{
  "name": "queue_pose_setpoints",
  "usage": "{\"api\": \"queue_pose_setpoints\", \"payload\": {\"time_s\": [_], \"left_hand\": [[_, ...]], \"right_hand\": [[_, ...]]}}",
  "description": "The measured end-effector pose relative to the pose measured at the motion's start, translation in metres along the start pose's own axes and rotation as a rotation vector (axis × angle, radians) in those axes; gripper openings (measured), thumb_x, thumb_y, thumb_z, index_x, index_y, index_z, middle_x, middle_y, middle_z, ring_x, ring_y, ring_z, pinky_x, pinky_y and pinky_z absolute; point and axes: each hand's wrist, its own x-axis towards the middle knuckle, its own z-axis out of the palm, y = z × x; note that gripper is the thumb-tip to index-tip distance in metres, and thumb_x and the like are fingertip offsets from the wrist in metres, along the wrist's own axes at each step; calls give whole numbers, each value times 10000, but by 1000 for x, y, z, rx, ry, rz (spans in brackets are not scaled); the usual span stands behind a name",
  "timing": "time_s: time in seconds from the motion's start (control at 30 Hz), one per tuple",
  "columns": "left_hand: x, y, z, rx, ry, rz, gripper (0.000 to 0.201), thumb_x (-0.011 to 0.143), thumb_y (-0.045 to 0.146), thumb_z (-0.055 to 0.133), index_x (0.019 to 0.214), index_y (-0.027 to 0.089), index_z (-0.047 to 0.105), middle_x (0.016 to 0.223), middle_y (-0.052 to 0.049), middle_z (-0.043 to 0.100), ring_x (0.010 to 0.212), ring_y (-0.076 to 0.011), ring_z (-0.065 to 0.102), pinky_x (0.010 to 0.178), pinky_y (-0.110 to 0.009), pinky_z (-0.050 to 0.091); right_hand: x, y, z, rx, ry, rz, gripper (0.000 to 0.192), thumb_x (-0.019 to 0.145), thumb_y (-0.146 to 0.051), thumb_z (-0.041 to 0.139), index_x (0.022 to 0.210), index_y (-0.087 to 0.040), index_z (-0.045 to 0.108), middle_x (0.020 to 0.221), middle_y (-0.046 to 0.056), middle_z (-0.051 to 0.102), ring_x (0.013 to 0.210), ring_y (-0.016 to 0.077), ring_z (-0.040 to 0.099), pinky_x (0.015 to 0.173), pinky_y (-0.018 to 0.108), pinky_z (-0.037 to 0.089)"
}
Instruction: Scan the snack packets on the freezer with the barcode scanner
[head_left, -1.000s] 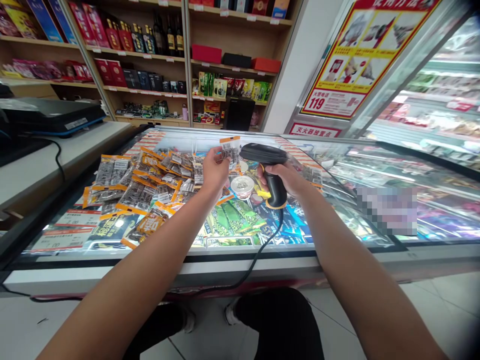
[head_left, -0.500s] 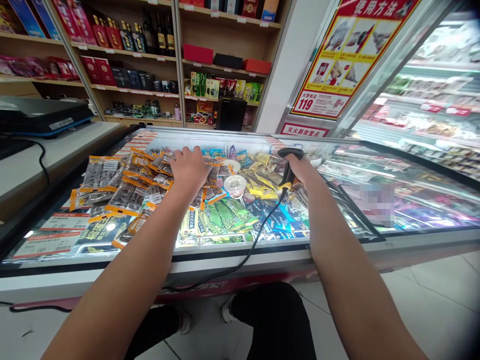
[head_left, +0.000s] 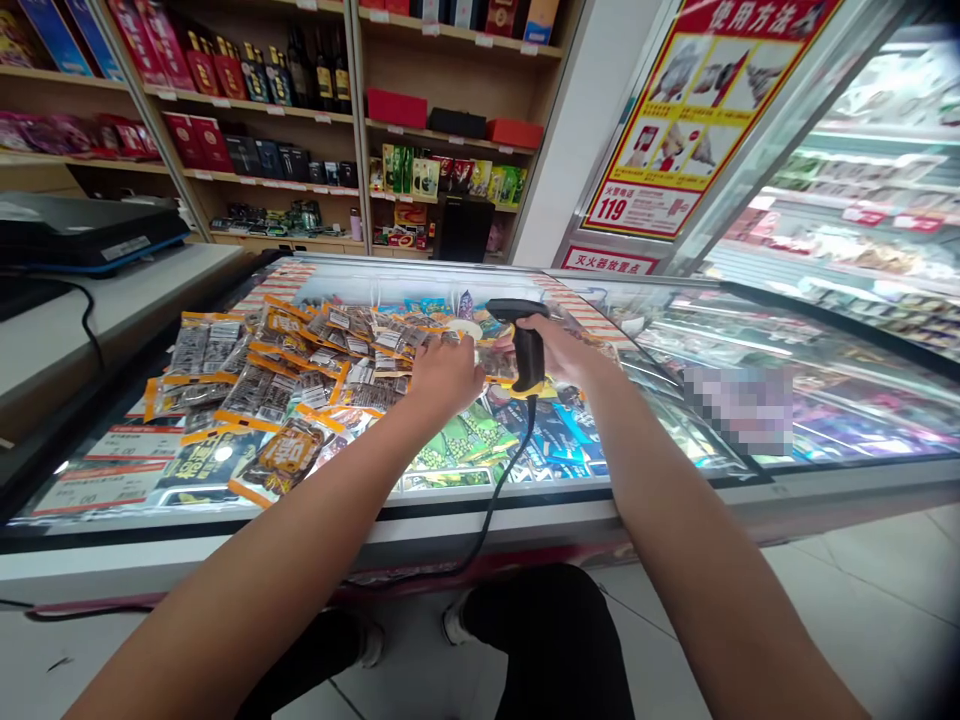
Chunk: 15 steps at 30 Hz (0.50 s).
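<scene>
Both of my arms reach forward over the glass lid of the chest freezer (head_left: 525, 505). My right hand (head_left: 559, 350) is wrapped in a full fist around the grip of the barcode scanner (head_left: 525, 345), holding it just above the glass near the middle of the lid. The scanner is hard black plastic with a yellow band at the foot of the handle; its handle stands close to upright, so the long axis runs top to bottom, and the flat head at the top points left toward my other hand. A black cable (head_left: 491, 505) hangs from the handle's base and curves down over the freezer's front edge.

My left hand (head_left: 444, 375) lies palm down with the fingers curled, knuckles up, resting on the right edge of the heap of snack packets (head_left: 292, 385). I cannot tell whether the fingers have closed on a packet. The packets are flat, glossy, clear film with orange borders and white barcode labels, overlapping loosely across the left half of the lid.
</scene>
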Motion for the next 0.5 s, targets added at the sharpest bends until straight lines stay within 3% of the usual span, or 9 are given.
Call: {"api": "queue_pose_setpoints", "payload": {"time_s": [0.1, 0.17, 0.27, 0.37, 0.5], "left_hand": [[5, -3, 7, -69, -15, -71, 427, 975, 416, 508, 1280, 130, 594, 1224, -217, 732, 1246, -400, 619, 1015, -511, 460], [9, -6, 12, -135, 14, -101, 410, 944, 405, 575, 1251, 133, 581, 1241, -243, 717, 1268, -421, 604, 1028, -525, 446], [15, -11, 17, -346, 95, -149, 390, 883, 316, 674, 1221, 158, 559, 1248, -247, 698, 1273, -417, 607, 1031, -520, 441], [22, -16, 16, -709, 203, -252, 407, 747, 228, 805, 1087, 198, 583, 1163, -183, 694, 1195, -375, 650, 982, -459, 478], [27, -19, 4, -1100, 88, -434, 298, 684, 167, 844, 848, 198, 597, 931, -120, 674, 998, -362, 700, 852, -447, 511]], "right_hand": [[-2, 1, 12, 166, -182, 46, 321, 863, -481, 590, 982, -213, 721, 799, 103, 751, 858, 273, 714, 777, 346, 592], [0, 3, 18, 228, -235, 23, 302, 801, -475, 649, 948, -220, 715, 772, 96, 740, 819, 273, 705, 740, 353, 591], [1, 5, 23, 260, -247, -96, 278, 735, -460, 686, 886, -227, 691, 755, 83, 724, 798, 263, 696, 737, 352, 585], [-7, -3, 24, 283, -219, -224, 270, 704, -456, 680, 851, -232, 652, 779, 74, 716, 819, 254, 696, 766, 349, 579], [-25, -19, 23, 311, -232, -273, 302, 662, -468, 685, 834, -237, 598, 736, 65, 672, 768, 259, 671, 733, 377, 574]]}}
